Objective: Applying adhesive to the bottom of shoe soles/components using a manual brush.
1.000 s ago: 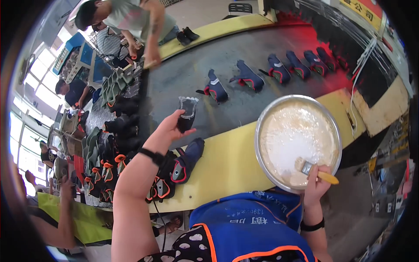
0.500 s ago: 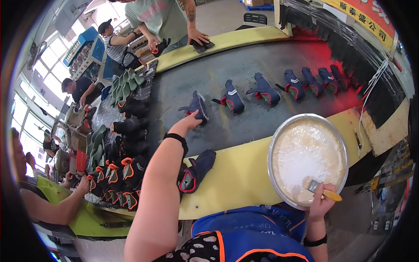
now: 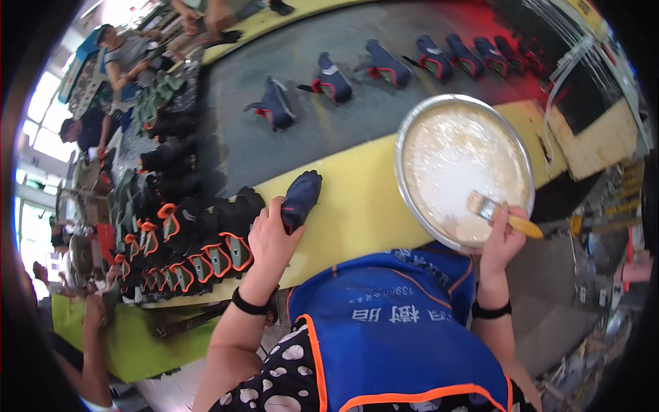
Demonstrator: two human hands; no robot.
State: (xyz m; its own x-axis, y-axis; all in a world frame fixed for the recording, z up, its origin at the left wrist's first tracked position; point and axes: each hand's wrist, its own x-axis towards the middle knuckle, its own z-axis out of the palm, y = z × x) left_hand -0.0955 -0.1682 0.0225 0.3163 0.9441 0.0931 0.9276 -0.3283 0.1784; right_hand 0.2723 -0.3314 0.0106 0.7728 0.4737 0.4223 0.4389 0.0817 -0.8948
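My left hand [image 3: 270, 237] is closed round the rear of a navy shoe upper [image 3: 302, 193] that lies on the yellow ledge [image 3: 357, 206], toe pointing away from me. A flat paint brush [image 3: 527, 227] with a yellow handle is in the fingers of my right hand [image 3: 503, 240], at the bowl's near right side. Its pale bristles are over the white, creamy liquid [image 3: 449, 161]. This fills a wide metal bowl [image 3: 403, 165] at the ledge's near edge. Beyond the ledge, a navy shoe upper with a strap [image 3: 274, 106] rests alone at the near end of a row.
On the dark conveyor belt [image 3: 240, 147], several navy uppers [image 3: 333, 79] run toward a red-lit opening [image 3: 511, 41]. Black uppers with orange rims [image 3: 237, 250] crowd the left side. Co-workers stand at the far left, and one person's arms [image 3: 206, 20] reach in beyond the belt.
My left hand has drawn back from the shoe upper on the belt and taken hold of the one on the ledge. The brush stays at the bowl; the view has tilted downward.
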